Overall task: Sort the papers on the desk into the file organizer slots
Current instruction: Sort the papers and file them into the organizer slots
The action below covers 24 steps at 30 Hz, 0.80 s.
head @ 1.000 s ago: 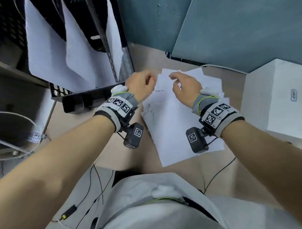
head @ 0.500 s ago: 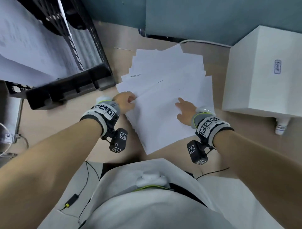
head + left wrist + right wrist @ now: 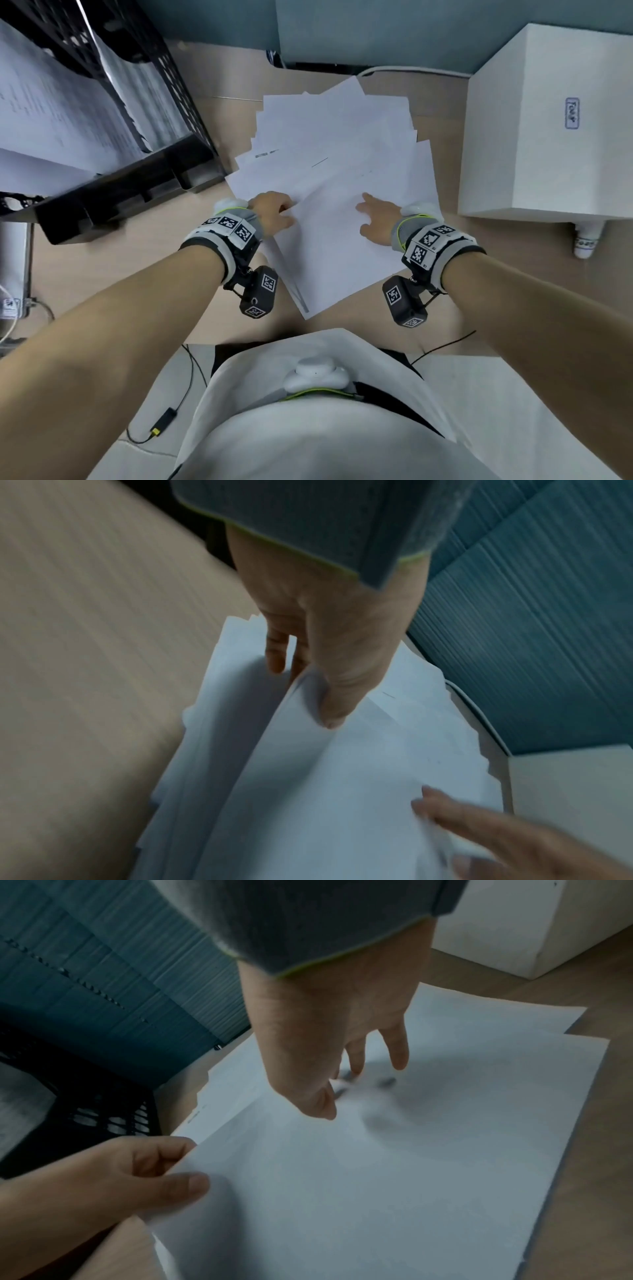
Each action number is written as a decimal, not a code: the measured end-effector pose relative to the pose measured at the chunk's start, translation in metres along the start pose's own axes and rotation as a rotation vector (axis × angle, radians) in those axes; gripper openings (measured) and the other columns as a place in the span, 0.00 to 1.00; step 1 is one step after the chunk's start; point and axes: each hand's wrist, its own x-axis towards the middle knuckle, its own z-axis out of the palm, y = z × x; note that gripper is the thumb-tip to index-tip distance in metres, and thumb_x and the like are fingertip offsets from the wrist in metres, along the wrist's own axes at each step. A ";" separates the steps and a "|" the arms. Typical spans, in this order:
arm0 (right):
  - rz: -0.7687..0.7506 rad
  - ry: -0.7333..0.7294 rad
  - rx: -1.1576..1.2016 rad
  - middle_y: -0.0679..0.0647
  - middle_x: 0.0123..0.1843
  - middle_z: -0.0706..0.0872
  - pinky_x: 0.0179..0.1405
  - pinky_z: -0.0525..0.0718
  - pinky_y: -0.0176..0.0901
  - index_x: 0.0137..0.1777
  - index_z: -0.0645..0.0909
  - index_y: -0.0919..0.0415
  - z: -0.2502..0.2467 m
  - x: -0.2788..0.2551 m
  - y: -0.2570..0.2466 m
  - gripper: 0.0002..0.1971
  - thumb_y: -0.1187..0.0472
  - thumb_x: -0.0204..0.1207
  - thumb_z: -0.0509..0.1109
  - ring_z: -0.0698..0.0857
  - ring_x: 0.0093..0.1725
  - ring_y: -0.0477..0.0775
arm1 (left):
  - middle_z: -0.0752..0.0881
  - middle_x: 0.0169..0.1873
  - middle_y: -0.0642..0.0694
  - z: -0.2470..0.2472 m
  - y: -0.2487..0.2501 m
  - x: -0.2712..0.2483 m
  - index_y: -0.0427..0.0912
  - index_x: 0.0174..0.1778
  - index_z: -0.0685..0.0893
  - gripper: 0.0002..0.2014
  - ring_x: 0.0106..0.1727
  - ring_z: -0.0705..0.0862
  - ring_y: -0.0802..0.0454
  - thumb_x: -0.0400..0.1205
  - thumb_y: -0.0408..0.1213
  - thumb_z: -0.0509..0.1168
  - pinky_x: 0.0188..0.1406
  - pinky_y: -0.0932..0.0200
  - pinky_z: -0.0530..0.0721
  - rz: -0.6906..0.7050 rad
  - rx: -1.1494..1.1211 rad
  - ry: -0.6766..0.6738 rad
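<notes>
A fanned pile of white papers [image 3: 335,144] lies on the wooden desk. My left hand [image 3: 274,212] pinches the left edge of the top sheet [image 3: 329,253]. In the left wrist view its thumb [image 3: 330,710] lies on top of the sheet, and the other fingers sit under the lifted edge. My right hand [image 3: 375,219] rests on the same sheet with its fingers [image 3: 397,1053] straight and spread. The black mesh file organizer [image 3: 137,185] stands to the left, with printed sheets [image 3: 51,113] in its slots.
A white box [image 3: 548,137] stands close to the right of the pile, with a small white bottle [image 3: 584,245] at its foot. A teal partition [image 3: 376,31] closes the back. Cables [image 3: 185,404] hang over the near desk edge by my lap.
Both hands have come back from the far end of the pile to its near part. The left hand now pinches the top sheet's edge, and the right hand has opened flat on it.
</notes>
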 end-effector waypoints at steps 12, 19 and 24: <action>-0.165 0.292 -0.147 0.50 0.53 0.84 0.72 0.66 0.52 0.65 0.75 0.51 -0.003 -0.013 -0.023 0.15 0.48 0.81 0.64 0.80 0.62 0.59 | 0.72 0.25 0.50 -0.015 0.019 -0.006 0.40 0.28 0.76 0.23 0.28 0.69 0.53 0.74 0.55 0.73 0.27 0.58 0.64 0.079 -0.134 -0.042; -0.023 0.260 0.071 0.57 0.48 0.83 0.39 0.71 0.44 0.48 0.80 0.60 -0.027 -0.008 -0.005 0.17 0.47 0.85 0.59 0.81 0.50 0.64 | 0.74 0.27 0.44 -0.031 -0.007 0.002 0.42 0.29 0.72 0.19 0.30 0.76 0.50 0.78 0.45 0.73 0.37 0.55 0.81 -0.070 -0.524 0.021; -0.003 0.318 0.394 0.52 0.28 0.67 0.27 0.64 0.45 0.27 0.61 0.57 -0.028 -0.006 0.005 0.23 0.55 0.85 0.60 0.68 0.30 0.55 | 0.64 0.23 0.49 -0.037 -0.010 -0.001 0.44 0.25 0.64 0.24 0.24 0.61 0.55 0.82 0.44 0.67 0.19 0.67 0.60 -0.030 -0.353 0.027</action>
